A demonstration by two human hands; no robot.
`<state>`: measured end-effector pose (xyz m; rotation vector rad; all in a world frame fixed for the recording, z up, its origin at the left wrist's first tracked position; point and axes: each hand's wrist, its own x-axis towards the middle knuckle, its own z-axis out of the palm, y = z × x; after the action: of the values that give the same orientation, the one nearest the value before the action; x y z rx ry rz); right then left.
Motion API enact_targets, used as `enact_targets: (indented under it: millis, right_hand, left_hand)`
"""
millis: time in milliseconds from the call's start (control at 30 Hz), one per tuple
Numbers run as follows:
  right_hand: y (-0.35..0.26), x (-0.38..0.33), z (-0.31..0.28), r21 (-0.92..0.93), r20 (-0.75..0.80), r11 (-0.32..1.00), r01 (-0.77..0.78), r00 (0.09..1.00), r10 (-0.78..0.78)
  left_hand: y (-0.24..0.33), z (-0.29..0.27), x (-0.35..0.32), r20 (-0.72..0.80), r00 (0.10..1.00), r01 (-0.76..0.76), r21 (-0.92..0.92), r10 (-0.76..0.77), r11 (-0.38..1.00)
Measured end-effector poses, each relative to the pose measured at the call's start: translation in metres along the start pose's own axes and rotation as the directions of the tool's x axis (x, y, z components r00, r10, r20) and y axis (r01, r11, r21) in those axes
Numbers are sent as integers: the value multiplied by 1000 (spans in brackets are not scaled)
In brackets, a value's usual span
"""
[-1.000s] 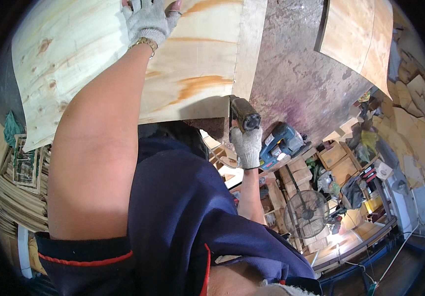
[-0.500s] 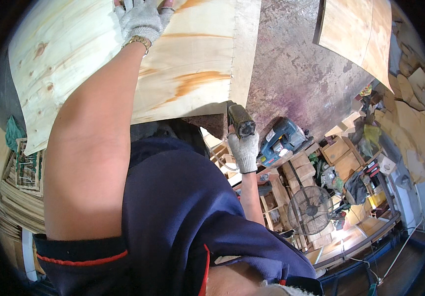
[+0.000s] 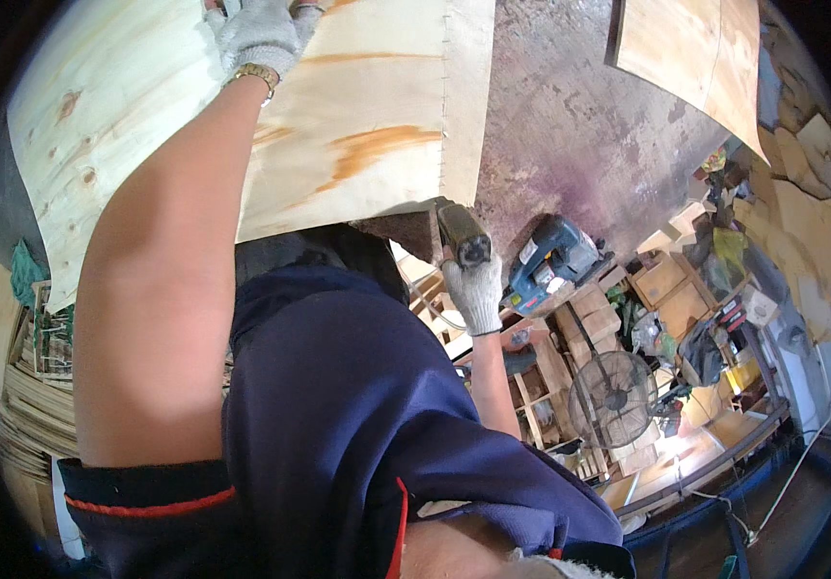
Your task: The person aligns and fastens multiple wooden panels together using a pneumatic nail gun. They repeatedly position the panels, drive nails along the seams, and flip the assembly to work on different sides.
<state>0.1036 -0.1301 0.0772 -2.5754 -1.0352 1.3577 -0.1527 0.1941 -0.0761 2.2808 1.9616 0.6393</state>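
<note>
My left hand (image 3: pixel 259 41), in a grey knit glove with bare fingertips, lies flat with fingers spread on a pale wood veneer sheet (image 3: pixel 357 106). The frame's top edge cuts off some of its fingers. Brown streaks mark the sheet, and a line of small staples runs along a seam near its right edge. At the sheet's near right corner, my gloved right hand (image 3: pixel 476 297) grips a dark, worn staple gun (image 3: pixel 463 234). The tool's front end meets the corner by that seam; its tip is hidden.
A blue jigsaw (image 3: pixel 552 265) sits on the scuffed worktable (image 3: pixel 579 125), right of my right hand. Another plywood sheet (image 3: pixel 690 58) lies at the far right. Beyond the table's edge are a round fan (image 3: pixel 612 399), wood blocks and bags. Stacked sheets (image 3: pixel 29 405) stand at the left.
The veneer sheet and my left hand sit slightly further left in view. My right hand and the staple gun have shifted slightly left too, keeping the same grip.
</note>
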Motion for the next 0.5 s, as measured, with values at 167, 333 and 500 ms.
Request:
enact_targets:
  millis: [167,333,500]
  right_hand:
    - [17,-10,-1,105,-141,994,-27,989,42]
    - [30,-19,6,-124,-509,992,-10,859,-55]
    - [38,-2,40,-102,-566,983,-153,821,69]
  left_hand:
    - [-1,3,-1,7,999,39,-111,-39,993]
    - [0,0,0,88,995,14,319,-45,948]
    - [1,-14,6,187,979,20,317,-83,948]
